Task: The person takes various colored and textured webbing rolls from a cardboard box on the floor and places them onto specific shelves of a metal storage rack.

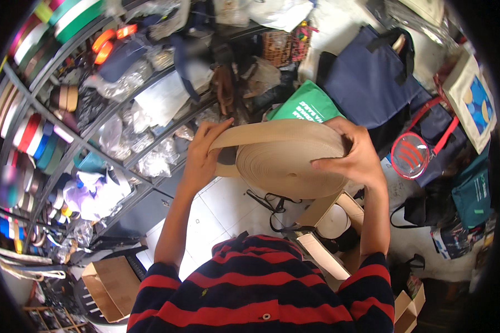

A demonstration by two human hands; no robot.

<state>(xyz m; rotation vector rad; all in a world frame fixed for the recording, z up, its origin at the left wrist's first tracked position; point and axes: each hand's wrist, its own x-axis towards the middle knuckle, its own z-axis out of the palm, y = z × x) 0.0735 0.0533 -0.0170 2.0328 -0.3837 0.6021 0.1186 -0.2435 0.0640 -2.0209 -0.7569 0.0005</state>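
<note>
A large roll of beige webbing [272, 166] is held up in front of my chest, tilted so its coiled flat side faces me. My right hand [354, 152] grips the roll's right edge, the thumb lying over the coils and the fingers behind the rim. At the left, my left hand [206, 152] has its fingers closed round a loose outer loop of the webbing, which stands away from the coil and leaves a gap. Part of the left fingers is hidden behind the strap.
Metal shelves [83, 133] with ribbon rolls and plastic bags fill the left. An open cardboard box [311, 250] holding another roll stands below right, near black straps [275, 202] on the tiled floor. A navy bag [366, 83] and green bag [308, 102] lie beyond.
</note>
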